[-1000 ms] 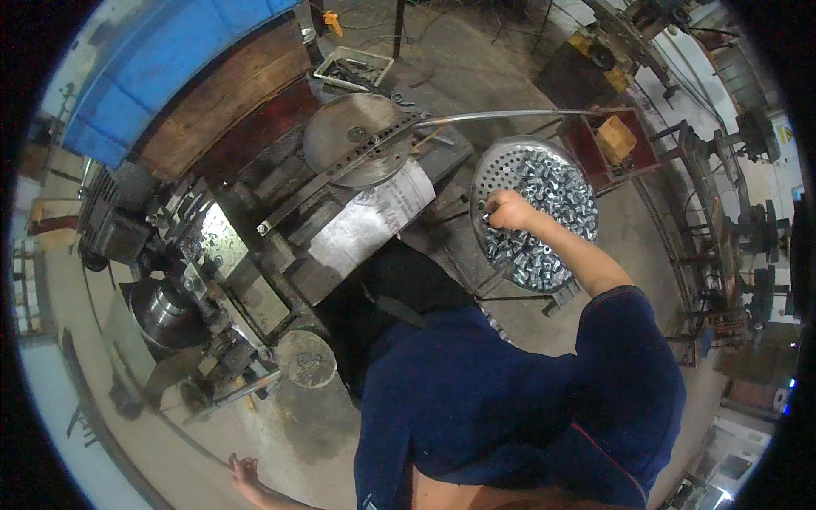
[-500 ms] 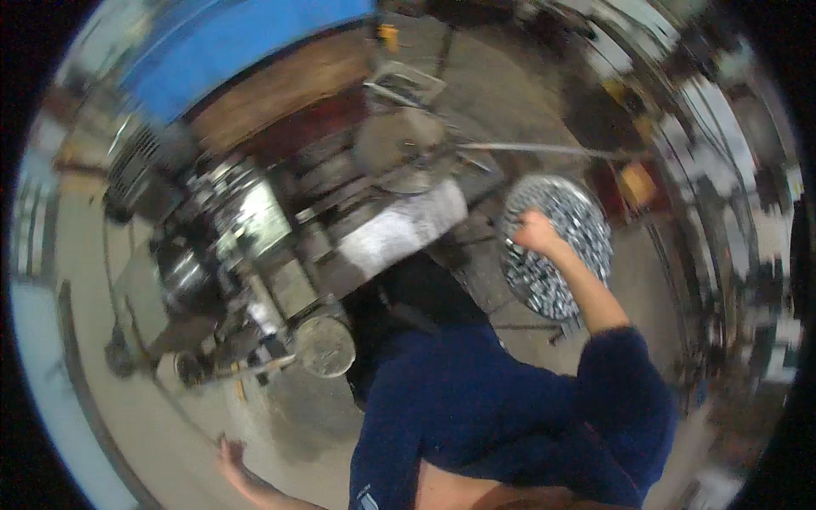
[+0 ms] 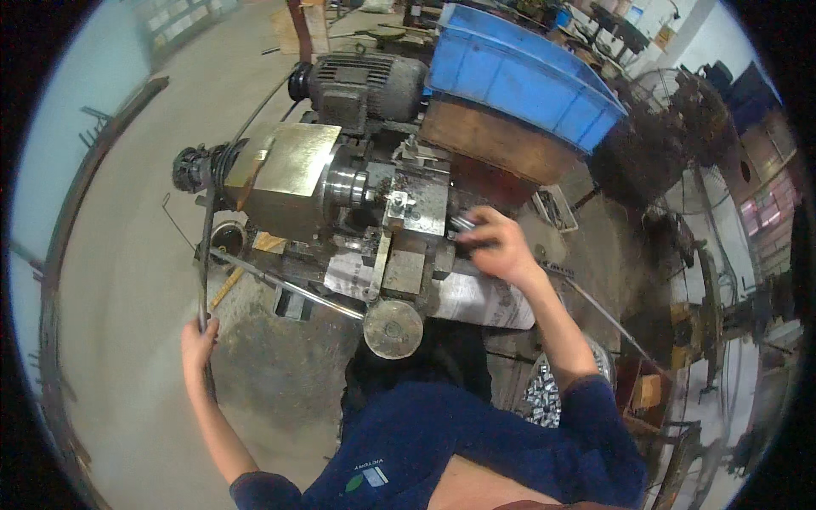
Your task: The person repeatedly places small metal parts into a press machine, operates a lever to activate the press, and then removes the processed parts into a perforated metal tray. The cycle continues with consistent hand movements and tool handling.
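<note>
My left hand (image 3: 198, 347) is closed round the lower end of a long dark lever (image 3: 204, 272) at the left of a small lathe. Out in front, my right hand (image 3: 503, 248) pinches a small shiny metal piece (image 3: 462, 223), blurred by motion, just right of the tool slide (image 3: 425, 200). The lathe's bright spindle nose (image 3: 345, 187) points toward the tool post (image 3: 398, 204), which sits on the slide. Between the hands, nearest my lap, is a round grey disc (image 3: 393, 329).
A motor (image 3: 370, 85) stands behind the brass-coloured cover (image 3: 293, 160). Back right, a blue crate (image 3: 518, 76) rests on a wooden box (image 3: 493, 143). A basin of small metal pieces (image 3: 542, 395) is beside my right elbow. A long rod (image 3: 612, 323) slants at the right.
My view has swung round toward the lathe. My right hand has gone from the basin to beside the tool slide with a metal piece. My left hand, free before, now grips the lever.
</note>
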Tool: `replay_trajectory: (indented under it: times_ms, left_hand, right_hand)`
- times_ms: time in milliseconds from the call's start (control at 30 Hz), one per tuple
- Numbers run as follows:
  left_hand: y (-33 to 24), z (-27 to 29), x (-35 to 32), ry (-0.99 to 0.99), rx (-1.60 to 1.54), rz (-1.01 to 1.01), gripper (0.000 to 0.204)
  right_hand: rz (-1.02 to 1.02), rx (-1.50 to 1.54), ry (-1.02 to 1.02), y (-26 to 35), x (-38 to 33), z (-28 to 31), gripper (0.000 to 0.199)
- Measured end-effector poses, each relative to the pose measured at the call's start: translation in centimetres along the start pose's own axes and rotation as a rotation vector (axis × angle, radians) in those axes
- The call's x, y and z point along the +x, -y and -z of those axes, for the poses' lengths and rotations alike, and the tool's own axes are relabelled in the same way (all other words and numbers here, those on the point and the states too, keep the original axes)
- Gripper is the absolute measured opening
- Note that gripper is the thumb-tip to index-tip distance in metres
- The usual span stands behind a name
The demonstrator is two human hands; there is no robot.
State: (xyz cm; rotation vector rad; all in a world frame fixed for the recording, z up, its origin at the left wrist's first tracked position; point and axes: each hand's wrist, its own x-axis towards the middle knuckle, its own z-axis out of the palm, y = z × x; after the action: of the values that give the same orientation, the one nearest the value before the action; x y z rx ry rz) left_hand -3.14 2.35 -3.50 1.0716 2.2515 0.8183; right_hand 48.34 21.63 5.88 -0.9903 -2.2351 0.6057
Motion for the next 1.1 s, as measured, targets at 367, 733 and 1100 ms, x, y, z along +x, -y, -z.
replay_trajectory:
  times_ms: [367, 733, 1100]
  left_hand:
    - [-0.7, -0.8, -7.9, -0.304, 0.367, 0.057, 0.030]
    - [0.4, -0.6, -6.3, -0.301, 0.541, 0.092, 0.026]
    - [9.1, 8.5, 1.7, -0.451, 1.034, -0.091, 0.008]
  right_hand:
    - [0.017, -0.367, 0.331, -0.3, 14.6, -10.8, 0.027]
    - [-0.215, -0.282, 0.147, 1.5, 16.3, -11.9, 0.023]
    - [-0.106, -0.247, -0.003, 0.2, 15.7, -13.0, 0.029]
